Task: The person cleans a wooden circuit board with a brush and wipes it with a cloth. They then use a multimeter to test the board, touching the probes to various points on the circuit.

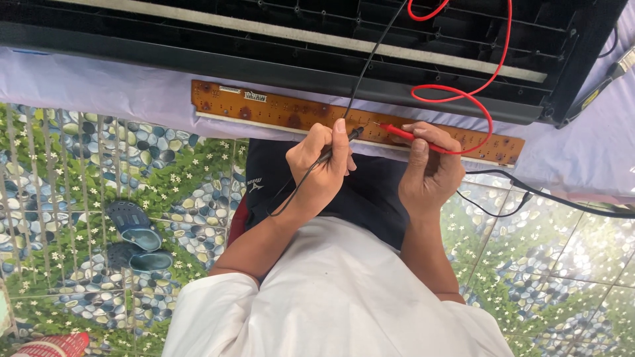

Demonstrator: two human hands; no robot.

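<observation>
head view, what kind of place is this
Probably a home or small repair spot, not a fitted workshop. The long orange circuit board lies on a cloth-covered surface, the floor has pebble-and-flower patterned tiles, and a pair of blue sandals sits on it.

A white short-sleeved shirt (331, 297) is worn; both forearms are left bare. Dark shorts (370, 192) with a small white emblem are noted.
</observation>
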